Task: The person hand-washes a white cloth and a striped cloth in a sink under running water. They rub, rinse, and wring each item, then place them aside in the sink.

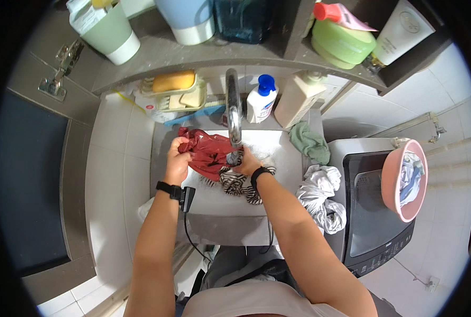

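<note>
My left hand (pixel 178 158) grips the left side of a wet red cloth (pixel 209 152), thumb and fingers closed over its bunched edge. At the cloth's right end, just below the chrome faucet (pixel 234 107), my right hand (pixel 248 162) is closed on it; those fingertips are partly hidden. A black-and-white striped cloth (pixel 239 184) lies crumpled in the white sink (pixel 287 186), beneath the red cloth and against my right hand. Each wrist wears a black strap, and a small device with a cable sits on the left one.
Along the back ledge are soap dishes (pixel 201 99), a white pump bottle (pixel 261 103) and a beige bottle (pixel 299 99). A green cloth (pixel 310 143) and a twisted white cloth (pixel 322 196) lie at the right rim. A pink basin (pixel 390 182) of clothes rests on the washing machine (pixel 372 214). A shelf (pixel 219 53) overhangs the back.
</note>
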Tool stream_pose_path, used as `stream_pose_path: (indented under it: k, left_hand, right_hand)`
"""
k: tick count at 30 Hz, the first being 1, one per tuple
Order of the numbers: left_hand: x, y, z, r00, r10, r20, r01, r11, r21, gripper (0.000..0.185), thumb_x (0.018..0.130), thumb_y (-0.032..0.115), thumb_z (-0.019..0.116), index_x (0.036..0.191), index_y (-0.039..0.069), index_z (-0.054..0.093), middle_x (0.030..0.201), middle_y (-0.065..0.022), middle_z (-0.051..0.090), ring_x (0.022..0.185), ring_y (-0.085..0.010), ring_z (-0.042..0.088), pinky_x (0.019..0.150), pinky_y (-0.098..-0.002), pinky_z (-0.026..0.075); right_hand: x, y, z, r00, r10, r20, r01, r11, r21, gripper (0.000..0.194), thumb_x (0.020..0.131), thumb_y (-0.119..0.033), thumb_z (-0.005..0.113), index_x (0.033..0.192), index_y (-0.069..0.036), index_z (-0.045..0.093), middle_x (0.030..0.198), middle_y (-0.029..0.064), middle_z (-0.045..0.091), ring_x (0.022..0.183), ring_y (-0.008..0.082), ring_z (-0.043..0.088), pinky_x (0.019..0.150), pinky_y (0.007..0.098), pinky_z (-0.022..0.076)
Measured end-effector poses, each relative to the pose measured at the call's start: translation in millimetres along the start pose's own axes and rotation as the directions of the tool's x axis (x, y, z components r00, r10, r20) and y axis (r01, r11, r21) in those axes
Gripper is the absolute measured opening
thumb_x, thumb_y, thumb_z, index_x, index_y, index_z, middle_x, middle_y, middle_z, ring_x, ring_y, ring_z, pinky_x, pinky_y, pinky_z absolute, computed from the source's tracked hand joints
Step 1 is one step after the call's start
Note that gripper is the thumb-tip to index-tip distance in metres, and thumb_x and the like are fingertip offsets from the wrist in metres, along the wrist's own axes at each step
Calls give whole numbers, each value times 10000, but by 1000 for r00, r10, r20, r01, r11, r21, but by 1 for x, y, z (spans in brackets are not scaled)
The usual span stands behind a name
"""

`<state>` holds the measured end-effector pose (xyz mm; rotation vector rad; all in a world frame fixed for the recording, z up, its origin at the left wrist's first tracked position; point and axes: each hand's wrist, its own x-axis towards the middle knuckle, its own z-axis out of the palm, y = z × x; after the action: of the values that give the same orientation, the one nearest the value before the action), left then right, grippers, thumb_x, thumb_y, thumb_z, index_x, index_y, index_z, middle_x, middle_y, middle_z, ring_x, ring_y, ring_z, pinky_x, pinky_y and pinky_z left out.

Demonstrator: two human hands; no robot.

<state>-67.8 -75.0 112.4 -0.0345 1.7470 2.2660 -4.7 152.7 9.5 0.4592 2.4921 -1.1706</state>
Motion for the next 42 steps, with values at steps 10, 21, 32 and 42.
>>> stream_pose_path:
  k: [10, 21, 32, 42]
  left_hand:
    - [-40, -47, 23, 856, 275, 437, -462, 31, 886, 338, 710, -46, 575, 999, 127, 606, 1209, -115, 481, 1163, -331, 410, 973, -415, 319]
    - [-9, -58, 40, 849, -328, 414, -344, 251, 905, 68, 759, 142, 677, 805, 94, 664, 1068, -122, 601, 979, -306, 575, 909, -466, 367]
    - [16, -45, 40, 558, -361, 747, -754, 156, 639, 174, 778, 232, 665, 773, 61, 630, 909, -77, 558, 1007, -290, 491, 1001, -484, 303]
    - [-27, 22, 4, 842, -70, 536, -432, 507, 746, 238, 807, 91, 681, 952, 19, 507, 654, -93, 472, 593, -234, 469, 610, -341, 421]
  right_hand:
    - [-34, 44, -8, 989, -42, 141, 1, 960, 280, 798, 613, -86, 818, 1268, -4, 370, 1040, 179, 607, 957, 249, 608, 794, 349, 486]
    - [-61, -22, -3, 992, -98, -84, 70, 957, -283, 568, 712, -162, 730, 1204, -85, 456, 1130, 123, 580, 1097, 312, 514, 913, 453, 385]
    - [-50, 12, 7, 953, -298, -47, 295, 888, 354, 446, 715, 65, 605, 1119, -29, 441, 879, 158, 597, 855, 315, 611, 767, 357, 477]
    - [-76, -13, -46, 949, -311, -50, 315, 939, 140, 283, 769, -141, 673, 1001, -26, 557, 857, 239, 615, 863, 421, 578, 754, 446, 457]
